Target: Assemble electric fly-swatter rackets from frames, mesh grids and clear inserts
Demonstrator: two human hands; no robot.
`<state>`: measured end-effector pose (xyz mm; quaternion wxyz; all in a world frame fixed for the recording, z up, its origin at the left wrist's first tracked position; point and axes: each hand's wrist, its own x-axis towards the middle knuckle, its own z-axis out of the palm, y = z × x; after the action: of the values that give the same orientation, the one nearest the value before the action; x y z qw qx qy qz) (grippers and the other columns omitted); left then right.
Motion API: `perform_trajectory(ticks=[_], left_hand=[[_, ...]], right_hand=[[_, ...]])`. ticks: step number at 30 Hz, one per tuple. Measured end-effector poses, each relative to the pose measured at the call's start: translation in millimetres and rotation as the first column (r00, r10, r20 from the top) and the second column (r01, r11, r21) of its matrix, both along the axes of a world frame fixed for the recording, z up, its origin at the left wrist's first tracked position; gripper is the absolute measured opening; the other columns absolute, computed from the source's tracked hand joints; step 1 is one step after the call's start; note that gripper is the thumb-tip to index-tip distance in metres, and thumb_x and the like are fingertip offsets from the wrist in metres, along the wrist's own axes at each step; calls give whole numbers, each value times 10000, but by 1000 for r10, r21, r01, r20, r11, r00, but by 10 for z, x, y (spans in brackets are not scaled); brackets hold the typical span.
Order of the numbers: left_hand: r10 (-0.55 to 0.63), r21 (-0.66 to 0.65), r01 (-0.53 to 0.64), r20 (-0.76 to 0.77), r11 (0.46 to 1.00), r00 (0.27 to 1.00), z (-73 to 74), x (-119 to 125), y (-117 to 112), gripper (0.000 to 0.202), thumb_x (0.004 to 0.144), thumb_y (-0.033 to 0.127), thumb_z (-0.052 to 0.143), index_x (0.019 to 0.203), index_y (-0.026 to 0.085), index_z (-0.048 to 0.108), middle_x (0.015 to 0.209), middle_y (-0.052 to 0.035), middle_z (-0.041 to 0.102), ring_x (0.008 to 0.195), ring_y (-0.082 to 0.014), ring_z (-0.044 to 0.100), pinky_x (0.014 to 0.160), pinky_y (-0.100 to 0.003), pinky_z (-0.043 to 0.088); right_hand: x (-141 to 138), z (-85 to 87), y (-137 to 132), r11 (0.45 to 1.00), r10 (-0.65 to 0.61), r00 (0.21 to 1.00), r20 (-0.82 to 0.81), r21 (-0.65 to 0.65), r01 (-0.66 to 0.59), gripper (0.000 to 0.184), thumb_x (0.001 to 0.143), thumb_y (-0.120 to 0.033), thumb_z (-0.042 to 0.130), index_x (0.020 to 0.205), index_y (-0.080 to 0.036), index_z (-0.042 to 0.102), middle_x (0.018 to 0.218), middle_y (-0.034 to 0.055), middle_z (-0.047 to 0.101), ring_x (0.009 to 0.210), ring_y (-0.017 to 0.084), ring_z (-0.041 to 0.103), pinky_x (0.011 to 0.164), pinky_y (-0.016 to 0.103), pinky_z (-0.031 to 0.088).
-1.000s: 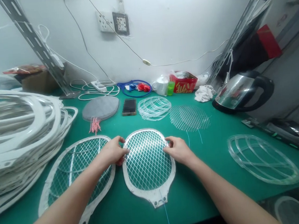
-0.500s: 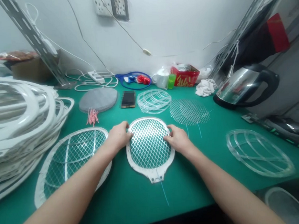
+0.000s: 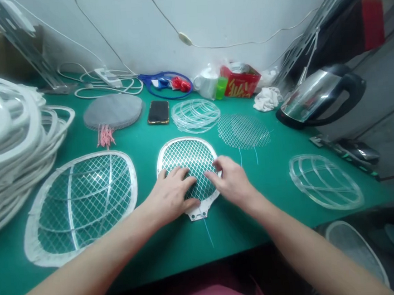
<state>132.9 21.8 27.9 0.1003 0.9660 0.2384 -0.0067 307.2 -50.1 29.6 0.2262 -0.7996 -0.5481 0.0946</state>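
Note:
In front of me a white swatter frame (image 3: 207, 207) with a metal mesh (image 3: 187, 153) lies on the green table, its tab towards me. A thin blue wire (image 3: 209, 234) runs out from the tab. My left hand (image 3: 173, 192) rests on the mesh and the frame's lower left, fingers spread and holding nothing. On the right rim, my right hand (image 3: 233, 181) has the frame between thumb and curled fingers. A larger white frame with mesh (image 3: 29, 240) lies to the left of my hands.
White frames (image 3: 9, 148) are piled at the left. Behind lie grey mesh discs (image 3: 114, 109), pink wires (image 3: 105, 136), a phone (image 3: 158, 112), clear plastic grids (image 3: 196, 115) and loose metal meshes (image 3: 243, 130). At the right are a kettle (image 3: 316, 96) and another clear grid (image 3: 325, 180).
My left hand has left the upper left rim and now lies spread over the lower left mesh. My right hand stays at the right rim. The view has tilted downward.

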Motion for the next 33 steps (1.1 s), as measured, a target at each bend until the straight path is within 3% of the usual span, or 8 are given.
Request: perform_trajectory(ticks=[2, 4, 7, 8, 15, 20, 26, 33], left_hand=[[-16, 45, 16, 17, 999, 1000, 32, 33, -26, 402, 768, 445, 572, 1094, 209, 565, 1212, -120, 498, 1118, -304, 445, 862, -454, 343], [-48, 19, 48, 3, 999, 999, 72, 68, -56, 275, 789, 358, 553, 1013, 201, 591, 1078, -96, 538, 983, -259, 508, 794, -408, 368], [-107, -118, 102, -36, 988, 994, 105, 94, -78, 159, 818, 279, 483, 854, 190, 609, 851, -49, 527, 756, -184, 509, 653, -321, 373], [-119, -156, 113, -32, 981, 992, 108, 94, -76, 161, 821, 278, 473, 835, 188, 606, 829, -43, 514, 732, -174, 496, 635, -307, 370], [-56, -337, 32, -60, 941, 997, 130, 80, -15, 309, 737, 471, 569, 897, 209, 607, 894, -39, 497, 786, -181, 483, 657, -291, 380], [-19, -378, -31, -128, 925, 992, 172, 149, -5, 306, 705, 463, 607, 890, 221, 618, 902, -37, 498, 787, -184, 489, 628, -282, 376], [-92, -383, 11, -193, 924, 977, 198, 224, 39, 287, 679, 437, 645, 865, 221, 616, 873, -31, 508, 729, -169, 489, 597, -281, 358], [-76, -399, -3, -182, 917, 980, 155, 225, 84, 302, 636, 451, 656, 830, 225, 603, 863, -24, 510, 705, -163, 492, 561, -281, 349]], right_hand=[[-217, 92, -284, 987, 147, 980, -135, -52, -155, 226, 814, -401, 541, 829, -178, 569, 753, 15, 575, 655, 135, 527, 573, 240, 383], [-432, 118, -569, 954, 239, 943, -233, -124, -273, 198, 786, -375, 585, 741, -186, 542, 677, -15, 564, 593, 118, 504, 530, 228, 358], [-629, 39, -843, 950, 240, 944, -228, -147, -277, 23, 776, -189, 576, 776, -175, 558, 758, 5, 601, 664, 129, 542, 602, 239, 390], [-656, 1, -881, 956, 227, 949, -219, -139, -260, 42, 785, -143, 543, 803, -171, 570, 788, 18, 609, 696, 136, 556, 635, 247, 403], [-691, -91, -871, 976, 169, 966, -195, -103, -192, 186, 795, -71, 466, 875, -154, 612, 803, 48, 614, 725, 159, 574, 670, 267, 437], [-726, -131, -914, 964, 251, 965, -76, -67, -256, 236, 795, -41, 420, 892, -131, 615, 777, 63, 582, 690, 167, 540, 651, 286, 436], [-772, -121, -920, 931, 345, 929, 134, -178, -320, 297, 769, -6, 395, 926, -115, 622, 747, 86, 540, 658, 191, 479, 595, 321, 423], [-771, -174, -971, 952, 291, 953, -87, -72, -298, 265, 783, -5, 386, 922, -140, 567, 825, 70, 534, 732, 175, 492, 698, 320, 460]])
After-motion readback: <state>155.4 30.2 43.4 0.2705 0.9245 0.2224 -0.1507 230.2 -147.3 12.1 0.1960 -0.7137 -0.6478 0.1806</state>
